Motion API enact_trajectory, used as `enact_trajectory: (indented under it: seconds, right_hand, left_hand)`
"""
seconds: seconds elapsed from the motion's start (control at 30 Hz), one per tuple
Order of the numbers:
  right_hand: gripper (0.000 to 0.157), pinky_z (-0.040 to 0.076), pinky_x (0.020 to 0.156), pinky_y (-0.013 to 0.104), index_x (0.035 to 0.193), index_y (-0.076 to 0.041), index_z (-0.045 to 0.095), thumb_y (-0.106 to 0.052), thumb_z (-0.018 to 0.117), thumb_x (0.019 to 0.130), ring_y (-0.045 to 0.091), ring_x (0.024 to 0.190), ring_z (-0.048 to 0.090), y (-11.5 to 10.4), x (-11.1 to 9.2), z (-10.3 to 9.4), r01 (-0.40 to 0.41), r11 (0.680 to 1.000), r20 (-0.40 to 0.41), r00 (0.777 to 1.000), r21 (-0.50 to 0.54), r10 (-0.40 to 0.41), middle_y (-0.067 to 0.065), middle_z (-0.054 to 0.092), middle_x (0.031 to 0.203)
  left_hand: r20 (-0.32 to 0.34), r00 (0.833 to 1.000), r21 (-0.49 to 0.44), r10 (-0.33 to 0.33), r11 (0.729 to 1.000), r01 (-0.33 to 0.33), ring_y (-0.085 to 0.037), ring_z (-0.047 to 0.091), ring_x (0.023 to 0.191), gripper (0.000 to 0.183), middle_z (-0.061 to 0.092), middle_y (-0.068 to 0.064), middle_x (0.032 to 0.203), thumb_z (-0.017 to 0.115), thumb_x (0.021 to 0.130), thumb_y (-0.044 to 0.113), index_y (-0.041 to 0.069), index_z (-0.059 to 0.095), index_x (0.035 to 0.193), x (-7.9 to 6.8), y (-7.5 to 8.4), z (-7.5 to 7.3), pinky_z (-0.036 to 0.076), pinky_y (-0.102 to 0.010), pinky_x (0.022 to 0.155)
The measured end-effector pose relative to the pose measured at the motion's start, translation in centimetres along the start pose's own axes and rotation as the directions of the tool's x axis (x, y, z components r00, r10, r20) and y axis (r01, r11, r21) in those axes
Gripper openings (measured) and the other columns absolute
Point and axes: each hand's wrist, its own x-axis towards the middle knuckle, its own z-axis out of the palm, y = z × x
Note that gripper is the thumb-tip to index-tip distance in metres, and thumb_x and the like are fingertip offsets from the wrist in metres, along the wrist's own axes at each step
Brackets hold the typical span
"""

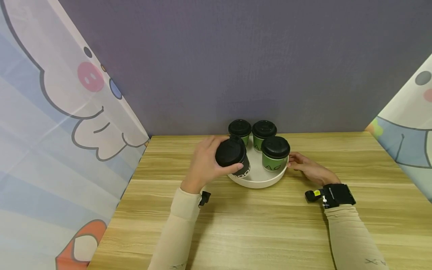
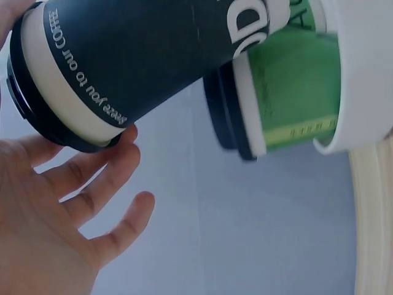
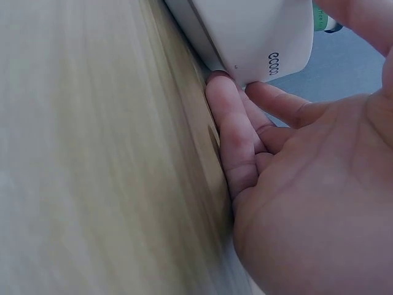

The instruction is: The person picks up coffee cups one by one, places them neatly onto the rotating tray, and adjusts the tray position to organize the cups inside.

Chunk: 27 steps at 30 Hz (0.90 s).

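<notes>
A black paper cup (image 1: 244,168) with a black lid and white lettering leans to the left over the left part of a round white tray (image 1: 258,184). My left hand (image 1: 206,161) holds it near the lid, thumb on the near side and fingers around the far side; in the left wrist view this hand (image 2: 67,203) is below the lidded end. Against the tray's right wall, my right hand (image 1: 308,168) rests with loosely extended fingers, fingertips at the lower wall (image 3: 264,43) in the right wrist view.
Three green cups with black lids stand in the tray: one at front right (image 1: 274,162), one at back right (image 1: 264,131), one at back left (image 1: 239,128). The wooden table (image 1: 256,232) meets a grey panel (image 1: 236,67) behind the tray. Printed cloths hang at both sides.
</notes>
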Motion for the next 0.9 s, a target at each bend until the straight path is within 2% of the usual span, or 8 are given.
enact_trajectory:
  seconds: [0.2,0.43,0.57,0.73,0.9]
  right_hand:
    - [0.068,0.042,0.096,0.013,0.156,0.008,0.019,-0.021,0.055,0.107,-0.002,0.112,0.052,0.2,0.0,-0.2,-0.011,1.0,0.002,1.0,-0.014,0.011,0.027,0.037,0.148]
    - [0.066,0.043,0.095,0.014,0.155,0.009,0.021,-0.02,0.055,0.107,-0.002,0.112,0.052,0.1,0.1,0.0,-0.005,1.0,-0.001,1.0,-0.011,0.005,0.017,0.044,0.141]
    - [0.064,0.043,0.096,0.014,0.154,0.009,0.022,-0.019,0.055,0.106,-0.003,0.111,0.053,0.0,0.1,0.1,0.006,1.0,-0.002,1.0,-0.005,-0.006,0.022,0.043,0.143]
    - [0.064,0.042,0.096,0.015,0.154,0.01,0.021,-0.018,0.054,0.107,-0.004,0.111,0.052,-0.2,0.0,0.2,0.015,1.0,0.002,1.0,-0.001,-0.015,0.03,0.037,0.147]
    - [0.064,0.043,0.096,0.014,0.155,0.01,0.021,-0.019,0.053,0.107,-0.004,0.112,0.052,-0.1,0.0,0.1,0.02,1.0,0.006,1.0,-0.006,-0.02,0.024,0.04,0.146]
  left_hand:
    - [0.017,1.0,0.03,0.012,0.999,-0.013,-0.024,0.057,0.122,0.092,0.065,-0.004,0.132,0.082,0.07,0.069,0.017,0.057,0.142,0.1,1.1,1.6,0.046,-0.049,0.104]
    - [0.03,0.999,0.09,0.044,0.995,-0.046,-0.025,0.055,0.124,0.095,0.064,-0.005,0.134,0.08,0.074,0.07,0.018,0.05,0.148,0.1,1.9,3.4,0.045,-0.047,0.107]
    - [0.025,0.997,0.139,0.066,0.988,-0.069,-0.023,0.054,0.116,0.096,0.065,-0.003,0.133,0.08,0.073,0.071,0.018,0.051,0.148,0.0,2.2,4.3,0.046,-0.045,0.102]
    - [0.045,0.996,0.171,0.072,0.982,-0.079,-0.022,0.052,0.113,0.095,0.065,-0.003,0.134,0.08,0.074,0.069,0.017,0.051,0.148,-0.1,2.5,5.1,0.043,-0.046,0.102]
    - [0.074,0.994,0.22,0.075,0.971,-0.089,-0.023,0.052,0.112,0.094,0.064,-0.004,0.135,0.078,0.077,0.069,0.015,0.051,0.149,-0.3,2.7,5.8,0.041,-0.046,0.1]
